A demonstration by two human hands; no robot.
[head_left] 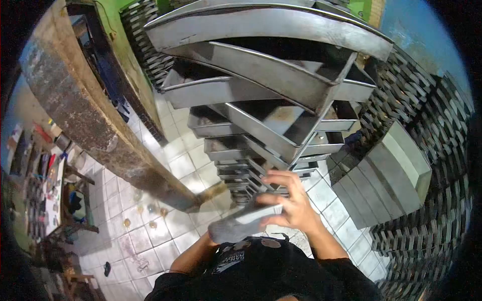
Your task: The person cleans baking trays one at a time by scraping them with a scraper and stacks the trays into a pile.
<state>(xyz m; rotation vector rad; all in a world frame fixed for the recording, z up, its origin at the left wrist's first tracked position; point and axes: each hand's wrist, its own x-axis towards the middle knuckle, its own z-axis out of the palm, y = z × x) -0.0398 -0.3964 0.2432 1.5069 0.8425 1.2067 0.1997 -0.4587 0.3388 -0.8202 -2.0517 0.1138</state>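
Note:
A grey metal tray is held tilted in front of my dark shirt. Its left end hides the fingers of my left hand; only the forearm and wrist show below it. My right hand is at the tray's right end, with its fingers spread and curved around that end, the thumb near the lower edge. Whether the right fingers press on the metal is hard to tell. Just beyond my hands rises a tall criss-crossed stack of similar metal trays.
Closely stacked grey trays stand at the right, before a wall of piled metal pieces. A worn wall edge runs down the left. A cluttered table stands far left on white floor tiles.

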